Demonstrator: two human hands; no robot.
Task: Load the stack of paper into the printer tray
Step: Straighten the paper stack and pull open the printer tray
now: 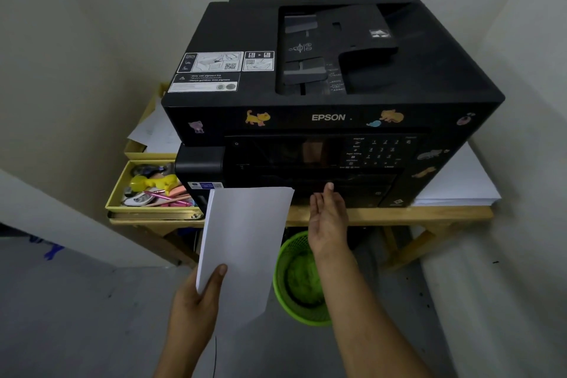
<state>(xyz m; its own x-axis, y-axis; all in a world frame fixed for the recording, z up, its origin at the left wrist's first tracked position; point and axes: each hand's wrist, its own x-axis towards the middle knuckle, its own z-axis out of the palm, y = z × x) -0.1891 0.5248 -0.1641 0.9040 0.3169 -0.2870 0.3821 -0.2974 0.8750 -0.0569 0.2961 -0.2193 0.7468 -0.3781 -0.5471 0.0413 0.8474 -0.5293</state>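
Two hands are being shown in front of the printer. A stack of white paper [245, 242] is being gripped by the left hand [196, 301] at its near left corner, thumb pressed flat on the top sheet and fingers tucked out of sight beneath; the stack is being held in the air, tilted, with its far edge just reaching the printer's lower front. Beside it, the right hand [326, 221] is being held palm up and loosely spread, nothing pinched, its fingertips [329, 186] being pushed against the dark lower front of the black Epson printer [331, 70], where the tray [343, 190] front is sitting closed; whether the fingertips are hooked under an edge cannot be told. Cat stickers are being displayed along the printer's front. The printer is being carried by a wooden table [399, 213]. Left of it, a yellow tray [122, 190] of pens and small stationery is being seen; right of it, another ream of white sheets [457, 184] is lying on the table. Under the table, a green mesh wastebasket [294, 282] is standing on the grey floor.
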